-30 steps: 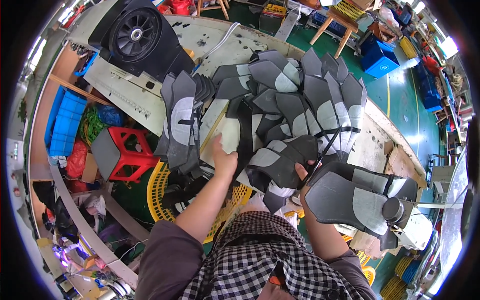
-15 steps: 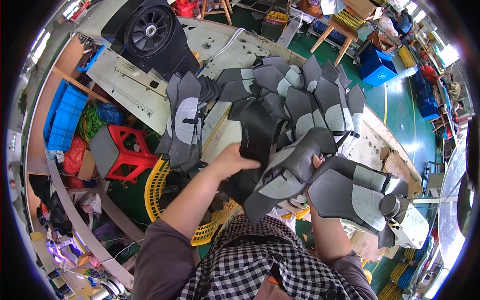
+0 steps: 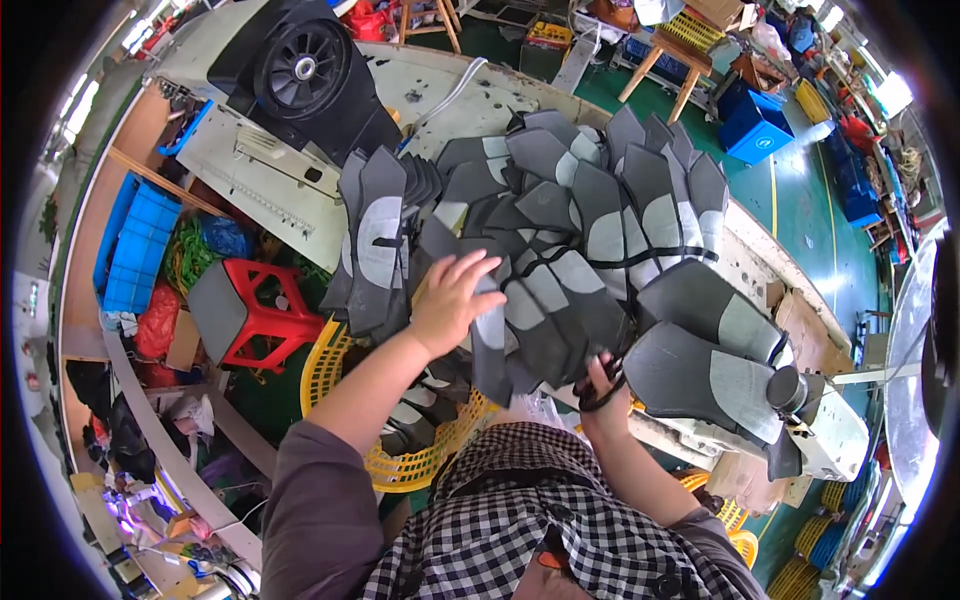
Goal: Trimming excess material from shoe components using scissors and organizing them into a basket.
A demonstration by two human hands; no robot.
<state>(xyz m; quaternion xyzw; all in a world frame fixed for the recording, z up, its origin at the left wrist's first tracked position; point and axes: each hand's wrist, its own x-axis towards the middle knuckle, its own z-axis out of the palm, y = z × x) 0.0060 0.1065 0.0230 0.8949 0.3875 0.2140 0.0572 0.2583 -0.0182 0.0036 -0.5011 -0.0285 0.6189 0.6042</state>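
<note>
The left hand (image 3: 455, 305) is over the near part of the table (image 3: 762, 250), its fingers spread apart at a grey piece (image 3: 488, 350) with a pale patch; whether they press on it I cannot tell; the right hand (image 3: 605, 392) has its fingers clamped on a black-handled tool (image 3: 590, 400), apparently scissors, at the near side of the front stack (image 3: 545, 330); that stack lies between the two hands.

Room is tight around the left hand: an upright-looking stack (image 3: 378, 240) stands just left, the big pile (image 3: 620, 200) spreads beyond; pale table surface shows as a strip between that pile and the right edge, and again toward the far edge; more grey pieces (image 3: 705, 375) rest right of the right hand; a yellow basket (image 3: 318, 375) sits below the near edge, the left forearm crossing above it.
</note>
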